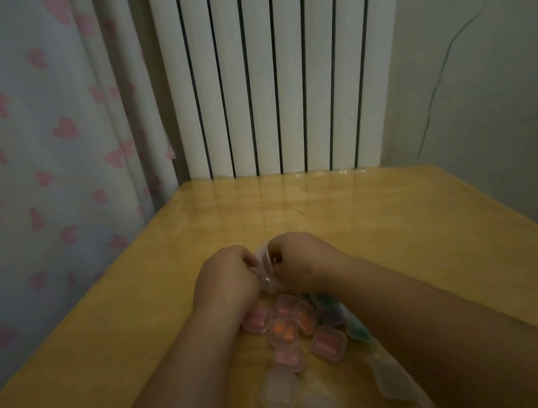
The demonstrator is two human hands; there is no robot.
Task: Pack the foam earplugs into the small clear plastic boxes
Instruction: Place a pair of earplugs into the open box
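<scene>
Your left hand [226,279] and right hand [300,263] both pinch one clear box [265,266]; squeeze too hard and it may shoot into the filled boxes [291,321].

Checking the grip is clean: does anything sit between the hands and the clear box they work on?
Nothing visible: left hand and right hand both grip the small clear box directly.

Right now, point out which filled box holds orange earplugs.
The box mid-cluster: its earplugs are bright orange, while its pink-filled neighbours are not.
</scene>
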